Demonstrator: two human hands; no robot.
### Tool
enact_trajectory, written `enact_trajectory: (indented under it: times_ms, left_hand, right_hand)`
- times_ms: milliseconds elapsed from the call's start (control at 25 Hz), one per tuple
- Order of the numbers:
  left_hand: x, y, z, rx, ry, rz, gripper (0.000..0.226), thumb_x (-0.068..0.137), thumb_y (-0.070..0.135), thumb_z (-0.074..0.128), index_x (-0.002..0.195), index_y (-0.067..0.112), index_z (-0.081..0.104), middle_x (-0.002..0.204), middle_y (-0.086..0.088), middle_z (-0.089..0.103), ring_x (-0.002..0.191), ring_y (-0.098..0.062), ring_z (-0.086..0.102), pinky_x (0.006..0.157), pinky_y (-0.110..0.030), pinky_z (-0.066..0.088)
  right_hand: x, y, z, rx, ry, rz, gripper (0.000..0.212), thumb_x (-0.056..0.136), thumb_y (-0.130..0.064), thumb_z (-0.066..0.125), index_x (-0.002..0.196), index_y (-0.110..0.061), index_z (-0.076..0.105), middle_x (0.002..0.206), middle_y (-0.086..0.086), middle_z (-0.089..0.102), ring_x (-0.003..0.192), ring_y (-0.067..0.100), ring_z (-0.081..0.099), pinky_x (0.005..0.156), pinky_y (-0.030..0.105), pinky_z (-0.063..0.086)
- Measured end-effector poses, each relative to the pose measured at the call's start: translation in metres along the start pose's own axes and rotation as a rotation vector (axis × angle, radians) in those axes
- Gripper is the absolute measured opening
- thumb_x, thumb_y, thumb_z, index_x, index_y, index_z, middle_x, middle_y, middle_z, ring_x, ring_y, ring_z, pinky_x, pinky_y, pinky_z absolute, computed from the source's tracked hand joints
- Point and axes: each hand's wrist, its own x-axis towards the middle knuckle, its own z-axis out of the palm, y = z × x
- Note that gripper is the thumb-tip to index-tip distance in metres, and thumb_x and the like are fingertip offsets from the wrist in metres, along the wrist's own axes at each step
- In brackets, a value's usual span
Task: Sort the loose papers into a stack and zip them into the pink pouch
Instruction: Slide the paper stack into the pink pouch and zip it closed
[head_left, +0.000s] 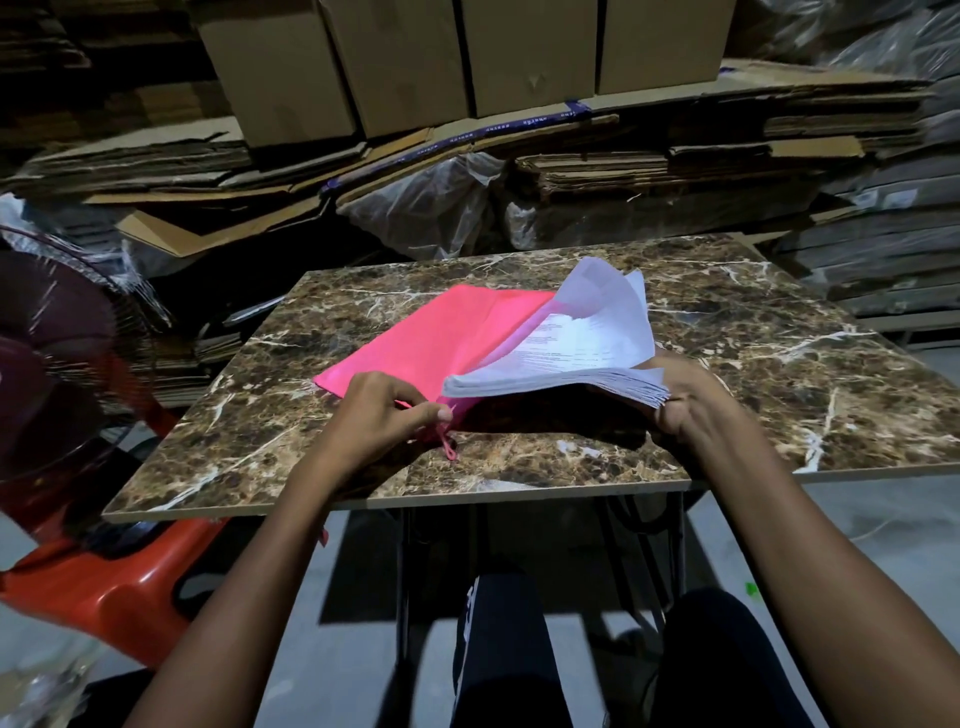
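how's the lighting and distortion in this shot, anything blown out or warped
Head view: dim overall, the paper stack glares bluish-white, its print unreadable; a hard shadow lies under it on the table; wide-angle lens bows the table's edges and the cardboard boxes.

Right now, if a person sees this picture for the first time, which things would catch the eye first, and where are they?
The bright pink pouch lies flat on the marbled brown table, pinched at its near edge by the left hand. The right hand grips a thick stack of white papers, its far sheets curling upward. Behind stand cardboard boxes.
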Motion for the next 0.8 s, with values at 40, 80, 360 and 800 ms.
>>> enact_trajectory:
  times_ms: [40, 80, 360, 800]
  left_hand:
    - [0.0, -0.002, 0.001, -0.03, 0.027, -0.006, 0.044, 0.07, 0.054, 0.075, 0.073, 0.01, 0.082, 0.061, -0.002, 0.072, 0.048, -0.006, 0.055, 0.045, -0.018, 0.036]
    - [0.0, -0.005, 0.001, -0.046, 0.047, -0.013, 0.048, 0.07, 0.056, 0.072, 0.071, 0.008, 0.081, 0.059, -0.003, 0.072, 0.048, -0.007, 0.054, 0.045, -0.021, 0.036]
    - [0.001, 0.002, 0.009, 0.074, 0.069, 0.005, 0.024, 0.074, 0.037, 0.087, 0.071, 0.013, 0.082, 0.059, -0.003, 0.072, 0.053, -0.018, 0.064, 0.052, -0.032, 0.046]
    - [0.002, 0.011, 0.01, 0.069, 0.184, -0.029, 0.018, 0.069, 0.024, 0.092, 0.071, 0.012, 0.079, 0.058, 0.004, 0.071, 0.05, 0.0, 0.065, 0.052, -0.015, 0.051]
  right_hand:
    - [0.0, 0.001, 0.002, 0.028, 0.026, -0.007, 0.029, 0.093, 0.021, 0.041, 0.105, 0.004, 0.061, 0.059, 0.013, 0.067, 0.037, 0.017, 0.061, 0.035, 0.02, 0.045]
    - [-0.001, 0.001, 0.005, 0.046, 0.037, -0.016, 0.033, 0.091, 0.024, 0.041, 0.112, 0.006, 0.06, 0.064, 0.015, 0.068, 0.039, 0.019, 0.063, 0.035, 0.021, 0.046]
    - [0.007, 0.01, 0.019, 0.052, 0.111, -0.055, 0.061, 0.084, 0.028, 0.049, 0.137, -0.002, 0.052, 0.123, 0.026, 0.064, 0.08, 0.034, 0.068, 0.059, 0.037, 0.056]
    - [0.004, 0.007, 0.02, 0.11, 0.102, -0.032, 0.063, 0.087, 0.03, 0.044, 0.142, -0.002, 0.047, 0.127, 0.028, 0.06, 0.075, 0.032, 0.064, 0.04, 0.033, 0.056]
